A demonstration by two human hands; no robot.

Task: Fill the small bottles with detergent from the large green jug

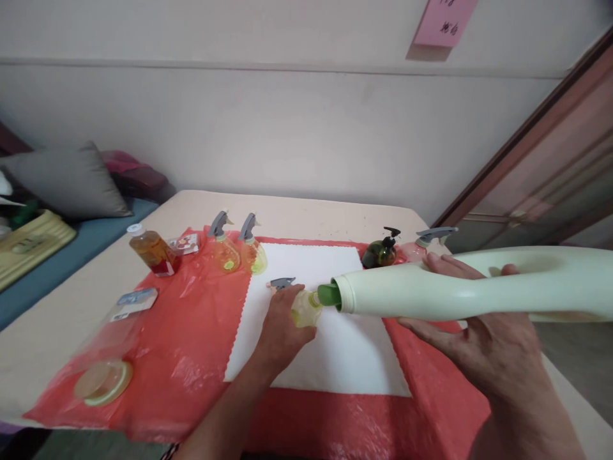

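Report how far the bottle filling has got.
Looks done: two spray bottles at the back stand capped with yellow liquid inside. In hand: the right hand tips the big pale green jug so its green spout meets the small bottle steadied by the left hand; a sprayer head lies loose beside it, still to be fitted.

A single head-worn view looks forward and down across the desk (335, 211) from its near edge toward the far edge and the wall (287, 128) behind. It sits close: both forearms enter from the bottom, and the desk's near corners fall outside the frame.
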